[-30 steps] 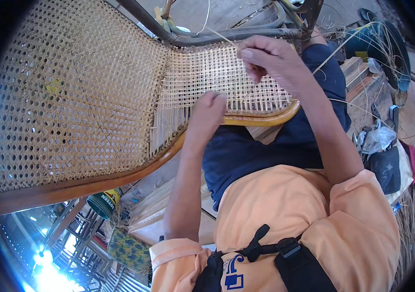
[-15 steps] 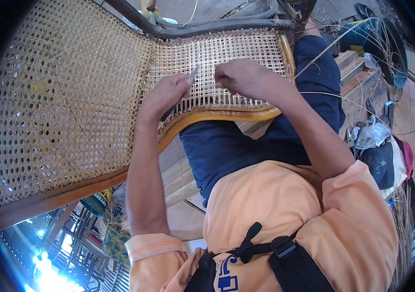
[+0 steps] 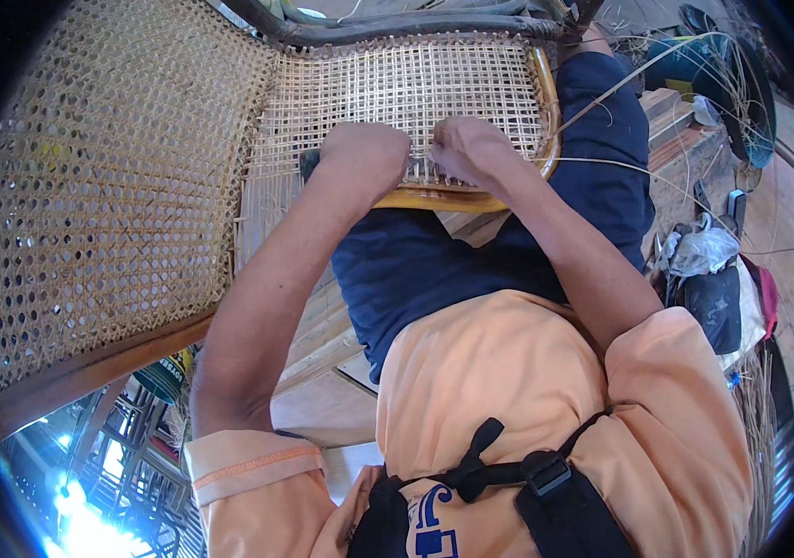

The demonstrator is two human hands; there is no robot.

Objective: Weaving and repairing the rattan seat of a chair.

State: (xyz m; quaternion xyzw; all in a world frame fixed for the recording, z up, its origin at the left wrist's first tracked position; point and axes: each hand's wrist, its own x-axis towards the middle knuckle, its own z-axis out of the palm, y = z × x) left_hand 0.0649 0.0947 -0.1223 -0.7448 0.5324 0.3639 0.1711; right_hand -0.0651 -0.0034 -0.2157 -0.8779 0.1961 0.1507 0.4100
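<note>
The chair's woven cane seat [image 3: 397, 84] lies across my lap, its open grid framed by a yellowish rattan front rail [image 3: 439, 199]. Over the front part of the weave, my left hand [image 3: 367, 153] is closed with its back turned up. The dark end of a tool [image 3: 308, 165] juts out beside it; the rest is covered by the hand. Close on the right, my right hand [image 3: 469, 149] is curled near the front rail, and what its fingers pinch is hidden. A thin cane strand [image 3: 601, 164] trails off to the right from the seat's right edge.
The finished cane backrest [image 3: 118, 195] rises on the left. At right are wooden planks [image 3: 671, 130], a dark green container with loose cane strands [image 3: 755, 112], a plastic bag [image 3: 702, 249] and a dark pouch [image 3: 713, 312]. My trouser legs [image 3: 601, 121] sit beneath the seat.
My left hand has moved right and turned over, so the pale pointed tip it showed is now hidden. My right hand has come slightly nearer the front rail. The chair sits slightly farther left and up.
</note>
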